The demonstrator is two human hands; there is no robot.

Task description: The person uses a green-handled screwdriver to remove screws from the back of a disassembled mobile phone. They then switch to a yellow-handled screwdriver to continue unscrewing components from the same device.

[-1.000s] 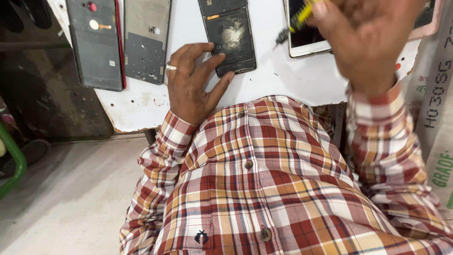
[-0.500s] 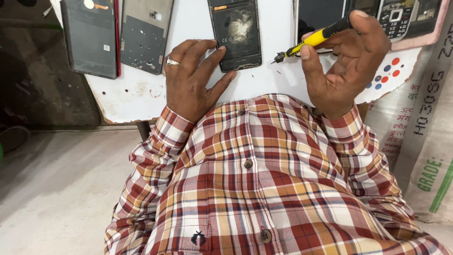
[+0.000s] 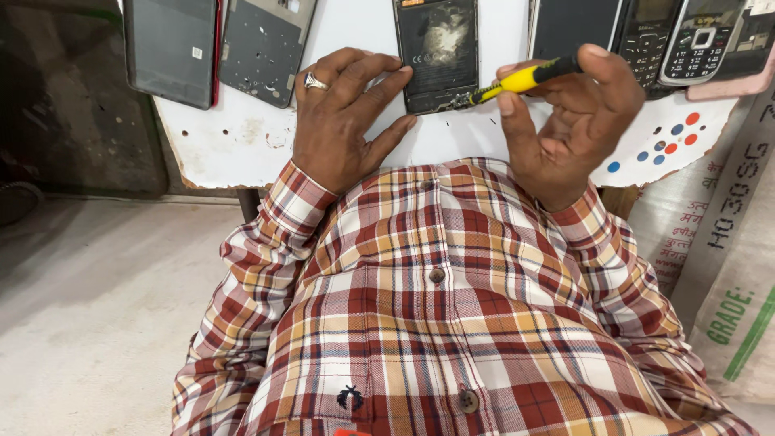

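My left hand (image 3: 343, 121) lies flat on the white table (image 3: 218, 145), fingers spread apart and gripping nothing; the fingertips press the near left edge of the opened dark phone (image 3: 436, 52), which lies back-up with its inner face showing. Held so, the phone should not slide while I work on it.

My right hand (image 3: 577, 113) is closed on the yellow-handled screwdriver (image 3: 517, 79), thumb and fingers pinching the handle. The shaft points left, its tip just at the phone's near right corner. The palm faces me, the wrist is raised off the table.

The phone sits near the table's front edge, about its middle. To the left: a grey back cover (image 3: 262, 44) and a dark slab phone (image 3: 169, 48), the latter overhanging the table's left edge. To the right, toward the far right corner: a dark panel (image 3: 569, 28), two keypad phones (image 3: 682, 40); coloured dots (image 3: 666, 141) mark the table's near right rim.

Bare room: a strip of table between my two hands, and another left of my left wrist. Right side crowded; printed sacks (image 3: 726, 266) stand beside that edge.
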